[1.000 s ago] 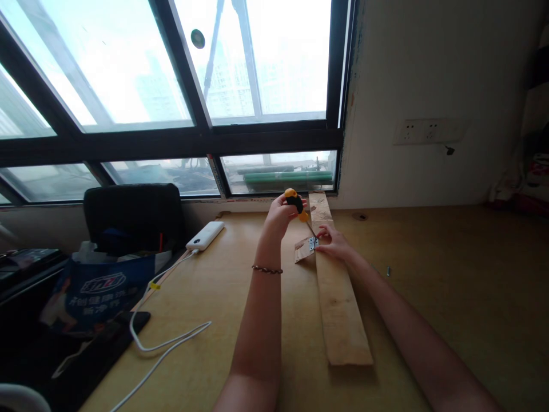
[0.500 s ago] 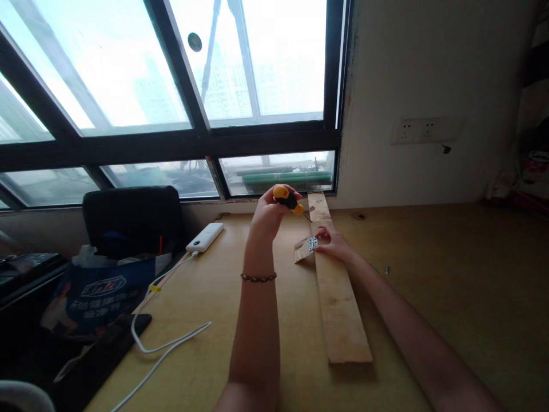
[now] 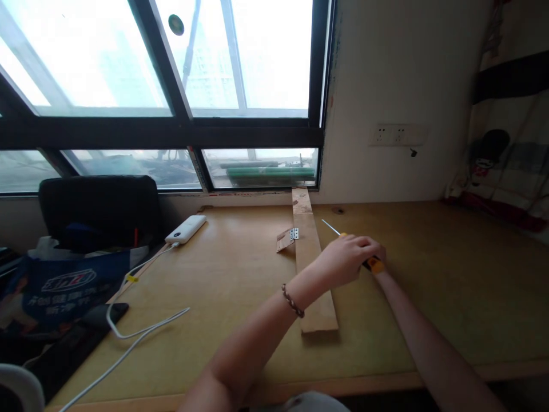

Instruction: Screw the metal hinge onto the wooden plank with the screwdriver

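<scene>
My left hand point(image 3: 345, 258), with a braided bracelet at the wrist, reaches across to the right and is closed round a yellow-and-black screwdriver point(image 3: 376, 265). The tool's thin shaft points up and left over the table. My right forearm point(image 3: 412, 320) comes up from the lower right; its hand is mostly hidden behind my left hand and the handle, so its fingers cannot be made out. Under my left wrist lies a long wooden board point(image 3: 307, 246). A metal hinge point(image 3: 294, 233) sits on its left edge, joining a small wooden piece point(image 3: 285, 241) that tilts off the board.
A white power bank point(image 3: 186, 229) with a white cable point(image 3: 148, 331) lies at the table's left side. Beyond that edge stand a black chair point(image 3: 100, 209) and a blue bag point(image 3: 64, 283). The window and wall with sockets point(image 3: 398, 135) bound the back.
My left hand has swung right and nearer with the screwdriver, away from the board's far part. My right hand has let go of the hinge and drawn back right. The view has turned right.
</scene>
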The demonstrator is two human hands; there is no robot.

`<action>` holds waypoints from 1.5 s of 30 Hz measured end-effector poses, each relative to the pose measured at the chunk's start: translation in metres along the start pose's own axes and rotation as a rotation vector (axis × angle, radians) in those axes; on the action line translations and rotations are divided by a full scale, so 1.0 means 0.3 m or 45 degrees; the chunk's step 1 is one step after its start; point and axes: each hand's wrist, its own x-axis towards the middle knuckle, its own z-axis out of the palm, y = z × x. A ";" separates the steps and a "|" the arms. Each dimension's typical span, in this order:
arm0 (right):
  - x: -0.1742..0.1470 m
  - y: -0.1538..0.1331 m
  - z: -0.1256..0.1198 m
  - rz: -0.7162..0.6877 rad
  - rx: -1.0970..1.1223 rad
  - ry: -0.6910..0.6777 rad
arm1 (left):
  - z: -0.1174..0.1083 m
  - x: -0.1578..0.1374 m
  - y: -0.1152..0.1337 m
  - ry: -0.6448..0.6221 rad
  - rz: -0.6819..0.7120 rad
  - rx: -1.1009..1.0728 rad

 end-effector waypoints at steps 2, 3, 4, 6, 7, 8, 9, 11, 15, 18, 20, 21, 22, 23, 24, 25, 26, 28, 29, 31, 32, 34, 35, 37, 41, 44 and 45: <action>-0.001 0.040 -0.007 0.078 -0.055 0.044 | 0.115 -0.013 -0.008 -0.170 0.040 0.119; 0.002 0.050 -0.004 0.097 -0.095 0.045 | 0.163 -0.024 -0.019 -0.231 0.055 0.152; 0.005 0.053 0.001 0.094 -0.148 0.027 | 0.203 -0.036 -0.032 -0.269 0.063 0.173; 0.012 0.048 0.011 0.030 -0.290 -0.037 | 0.260 -0.060 -0.060 -0.304 0.062 0.222; 0.013 0.041 0.015 -0.016 -0.366 -0.071 | 0.279 -0.069 -0.072 -0.310 0.066 0.242; 0.013 0.033 0.017 -0.060 -0.429 -0.102 | 0.293 -0.076 -0.082 -0.312 0.075 0.256; 0.012 0.025 0.019 -0.097 -0.477 -0.132 | 0.304 -0.082 -0.090 -0.314 0.087 0.265; 0.007 0.009 0.020 -0.149 -0.533 -0.198 | 0.323 -0.088 -0.098 -0.319 0.120 0.267; -0.005 -0.007 0.026 -0.199 -0.625 -0.323 | 0.351 -0.094 -0.099 -0.312 0.168 0.249; -0.010 -0.010 0.035 -0.205 -0.684 -0.388 | 0.357 -0.096 -0.098 -0.311 0.188 0.217; -0.010 -0.010 0.039 -0.200 -0.707 -0.419 | 0.354 -0.095 -0.098 -0.326 0.181 0.189; -0.009 -0.009 0.040 -0.193 -0.713 -0.428 | 0.352 -0.094 -0.098 -0.336 0.171 0.172; -0.008 -0.009 0.041 -0.186 -0.716 -0.436 | 0.348 -0.093 -0.096 -0.348 0.156 0.156; -0.007 -0.008 0.042 -0.179 -0.717 -0.442 | 0.345 -0.093 -0.094 -0.361 0.139 0.140; -0.006 -0.007 0.042 -0.175 -0.718 -0.448 | 0.341 -0.093 -0.092 -0.376 0.121 0.128; -0.006 -0.006 0.042 -0.173 -0.721 -0.456 | 0.337 -0.093 -0.089 -0.394 0.102 0.119; -0.005 -0.005 0.042 -0.172 -0.725 -0.462 | 0.333 -0.093 -0.087 -0.414 0.082 0.111; -0.005 -0.004 0.042 -0.178 -0.730 -0.472 | 0.322 -0.093 -0.083 -0.453 0.047 0.085; -0.005 -0.003 0.043 -0.184 -0.727 -0.471 | 0.313 -0.091 -0.082 -0.473 0.043 0.057; -0.006 -0.004 0.044 -0.202 -0.709 -0.454 | 0.283 -0.086 -0.087 -0.509 0.059 -0.043; -0.006 -0.005 0.045 -0.212 -0.696 -0.436 | 0.260 -0.082 -0.093 -0.521 0.069 -0.114; -0.007 -0.006 0.046 -0.230 -0.665 -0.404 | 0.203 -0.077 -0.117 -0.515 0.063 -0.279; -0.007 -0.007 0.047 -0.239 -0.647 -0.389 | 0.171 -0.080 -0.137 -0.483 0.033 -0.360; -0.007 -0.006 0.050 -0.263 -0.608 -0.357 | 0.115 -0.103 -0.193 -0.349 -0.061 -0.485; -0.006 0.002 0.064 -0.304 -0.560 -0.299 | 0.100 -0.232 -0.359 0.255 -0.447 -0.394; -0.003 0.006 0.077 -0.329 -0.571 -0.273 | 0.170 -0.354 -0.483 0.464 -0.761 -0.227; -0.002 0.007 0.079 -0.341 -0.578 -0.268 | 0.195 -0.386 -0.516 0.473 -0.888 -0.194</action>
